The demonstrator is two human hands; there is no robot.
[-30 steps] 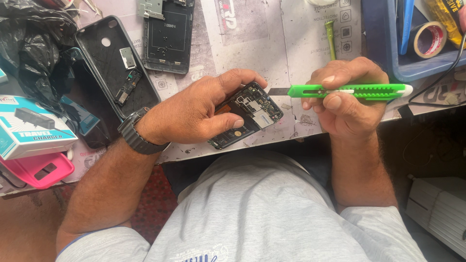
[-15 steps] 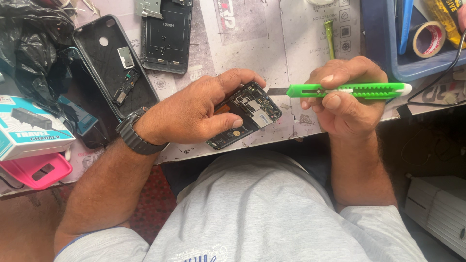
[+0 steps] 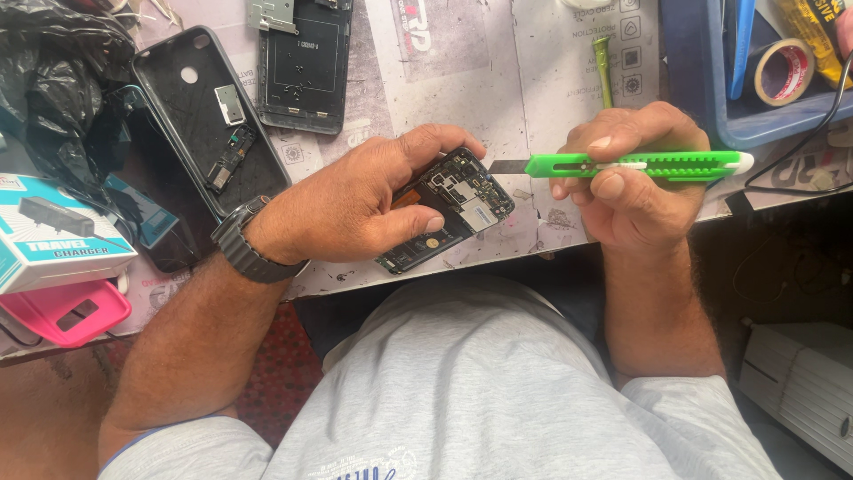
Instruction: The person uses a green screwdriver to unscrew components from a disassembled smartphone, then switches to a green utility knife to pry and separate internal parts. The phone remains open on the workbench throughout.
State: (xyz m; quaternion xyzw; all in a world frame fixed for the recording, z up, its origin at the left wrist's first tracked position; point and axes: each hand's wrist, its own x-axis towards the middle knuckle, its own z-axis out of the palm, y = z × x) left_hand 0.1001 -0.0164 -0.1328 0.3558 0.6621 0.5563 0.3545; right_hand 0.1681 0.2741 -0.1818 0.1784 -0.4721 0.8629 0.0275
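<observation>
My left hand [image 3: 360, 200] grips an opened phone body [image 3: 453, 209] with its circuit board exposed, held at the near edge of the workbench. My right hand [image 3: 626, 178] holds a green utility knife [image 3: 635, 164] level, its metal blade pointing left and touching the phone's top right edge. A dark watch sits on my left wrist.
A dark phone back cover [image 3: 209, 120] with small parts in it and a phone frame [image 3: 302, 62] lie at the back. A charger box [image 3: 58, 236] and pink case [image 3: 62, 311] are at left. A blue tray [image 3: 702, 84] holds a tape roll [image 3: 782, 71]. A green tool [image 3: 604, 62] lies on the mat.
The hands, the phone and the knife stay almost as they were; the blade tip sits at the same edge of the phone.
</observation>
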